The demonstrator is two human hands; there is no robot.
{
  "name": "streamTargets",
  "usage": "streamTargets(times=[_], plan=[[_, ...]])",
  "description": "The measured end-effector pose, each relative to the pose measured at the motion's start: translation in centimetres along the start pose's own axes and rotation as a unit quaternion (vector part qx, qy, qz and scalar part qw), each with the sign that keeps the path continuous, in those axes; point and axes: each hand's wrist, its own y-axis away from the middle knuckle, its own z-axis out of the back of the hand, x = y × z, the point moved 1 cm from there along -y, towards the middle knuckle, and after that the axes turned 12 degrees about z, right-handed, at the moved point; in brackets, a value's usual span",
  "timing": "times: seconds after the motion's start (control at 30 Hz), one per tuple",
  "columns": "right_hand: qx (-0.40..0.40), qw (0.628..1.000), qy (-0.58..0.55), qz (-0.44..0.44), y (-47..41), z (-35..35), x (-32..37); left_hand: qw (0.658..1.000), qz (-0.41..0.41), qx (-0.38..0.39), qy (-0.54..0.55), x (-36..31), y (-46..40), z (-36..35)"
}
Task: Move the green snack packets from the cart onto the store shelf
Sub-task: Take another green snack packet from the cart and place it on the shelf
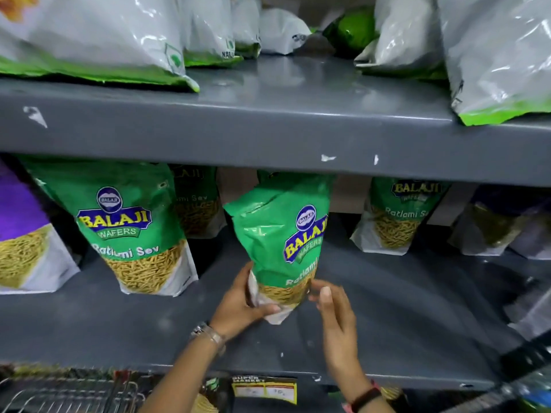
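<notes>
Looking through the head camera, I see the grey store shelf (387,293) filling most of the view, with its upper board (268,114) crossing the picture above it. On that upper board stand big white bags with green bottoms (89,40), turned so I see their backs and undersides.

On the lower board, a green snack packet (131,234) printed "Balaji Wafers Ratlami Sev" stands upright at left, with another like it (196,204) behind it in shadow. A purple-topped packet (24,234) sits at the far left edge. A further green packet (396,216) stands at the back right, and beyond it a dark packet (495,225) that I cannot read.

At the middle, the held green packet (283,239) leans to the left, its top up under the upper board and its bottom corner just above or touching the shelf board; I cannot tell which. My left hand (241,305) has its grip closed on the packet's lower left corner, thumb across the white bottom fold. My right hand (337,317) is blurred; its fingers are loosely spread by the packet's lower right edge, fingertips at or near the film, the grip open.

A metal watch (208,333) is on the left wrist and a dark band (365,396) on the right. At bottom left a wire cart (59,394) shows, and a yellow price label (265,389) hangs on the shelf's front edge.
</notes>
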Motion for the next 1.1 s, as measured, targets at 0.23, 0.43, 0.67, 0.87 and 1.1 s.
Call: streamTargets(times=[0.23, 0.43, 0.67, 0.87, 1.1], plan=[[0.232, 0.970, 0.030, -0.060, -4.2, 2.4, -2.1, 0.996, 0.072, -0.045, 0.035, 2.5, 0.0, 2.7], [0.156, 0.983, 0.087, -0.040, -3.9, 0.5, -3.0, 0.999, 0.041, -0.014, 0.016, 2.8, -0.7, 1.0], [0.076, 0.988, 0.128, -0.031, -1.9, -0.9, -1.4, 0.993, 0.019, -0.112, 0.026, 3.2, 0.8, 0.5], [0.060, 0.983, 0.111, 0.135, 5.5, -4.7, 2.3, 0.947, 0.012, -0.309, -0.081, 5.3, 10.5, 4.6], [0.509, 0.847, 0.032, 0.148, 15.3, -21.9, 5.1, 0.782, 0.244, -0.570, -0.064, 13.8, 30.3, 15.0]])
